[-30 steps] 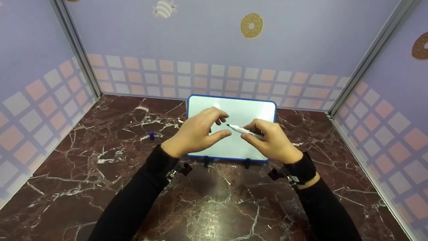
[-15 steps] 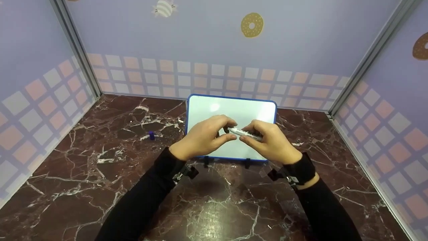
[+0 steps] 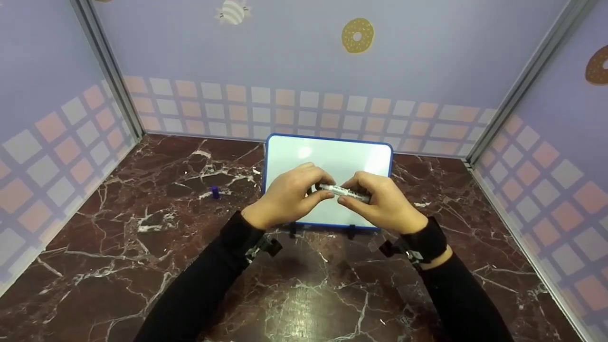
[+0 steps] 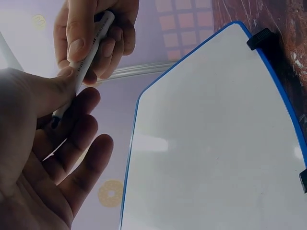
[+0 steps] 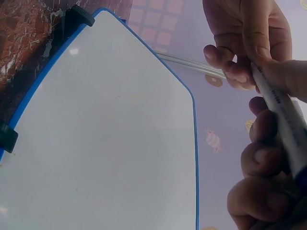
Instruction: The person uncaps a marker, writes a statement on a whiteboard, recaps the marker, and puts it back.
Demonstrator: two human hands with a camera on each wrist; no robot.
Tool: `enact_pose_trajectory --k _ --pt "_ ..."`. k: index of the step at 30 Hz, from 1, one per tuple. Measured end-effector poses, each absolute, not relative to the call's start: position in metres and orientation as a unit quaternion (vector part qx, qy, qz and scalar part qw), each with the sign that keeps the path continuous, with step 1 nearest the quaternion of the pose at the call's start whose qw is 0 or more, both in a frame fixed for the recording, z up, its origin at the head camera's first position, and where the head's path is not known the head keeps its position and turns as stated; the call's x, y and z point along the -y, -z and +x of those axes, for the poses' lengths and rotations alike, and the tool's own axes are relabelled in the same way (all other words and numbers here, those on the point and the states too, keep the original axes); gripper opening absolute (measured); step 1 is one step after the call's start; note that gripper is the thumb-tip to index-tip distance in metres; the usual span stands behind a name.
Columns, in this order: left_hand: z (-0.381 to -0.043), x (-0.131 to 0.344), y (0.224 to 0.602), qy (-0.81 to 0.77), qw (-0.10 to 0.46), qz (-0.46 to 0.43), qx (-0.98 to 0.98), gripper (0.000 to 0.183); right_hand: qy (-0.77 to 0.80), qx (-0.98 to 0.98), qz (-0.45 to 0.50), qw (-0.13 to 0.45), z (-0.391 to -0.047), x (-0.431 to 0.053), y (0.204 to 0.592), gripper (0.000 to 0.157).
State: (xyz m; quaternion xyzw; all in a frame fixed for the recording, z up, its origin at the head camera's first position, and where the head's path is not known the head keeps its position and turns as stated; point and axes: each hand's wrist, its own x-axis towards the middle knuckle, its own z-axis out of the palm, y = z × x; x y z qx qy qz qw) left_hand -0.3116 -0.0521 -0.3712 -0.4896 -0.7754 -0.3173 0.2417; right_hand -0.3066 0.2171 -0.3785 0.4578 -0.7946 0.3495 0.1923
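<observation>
A white marker [image 3: 338, 190] lies across between my hands, in front of the whiteboard [image 3: 327, 154]. My left hand [image 3: 290, 192] pinches it near its dark tip [image 4: 55, 120] with thumb and forefinger; the other left fingers stay spread in the left wrist view. My right hand [image 3: 387, 199] grips the barrel from the other side, fingers curled round it. A dark blue end of the marker [image 5: 301, 179] shows at the right edge of the right wrist view. On the table to the left stands a small purple cap [image 3: 215, 192], apart from both hands.
The blue-framed whiteboard stands tilted back on black feet [image 3: 351, 232] near the back wall [image 3: 304, 57]. Dark red marbled table [image 3: 285, 294] spreads around it. Patterned side panels [image 3: 565, 180] close off left and right.
My left hand has moved right onto the marker's tip end and now pinches it. The marker sits slightly lower, and the right hand has barely moved.
</observation>
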Motion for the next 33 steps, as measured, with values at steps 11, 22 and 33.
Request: enact_pose_trajectory --k 11,22,33 --pt "-0.318 0.069 0.365 0.437 0.204 -0.45 0.752 0.015 -0.38 0.793 0.436 0.192 -0.306 -0.223 0.376 0.022" --pt "-0.315 0.063 0.367 0.56 0.12 -0.404 0.713 0.015 -0.438 0.765 0.439 0.174 -0.306 -0.219 0.376 0.037" --pt "-0.309 0.046 0.377 0.565 0.063 -0.424 0.705 0.017 -0.464 0.727 0.475 0.175 -0.305 -0.22 0.376 0.045"
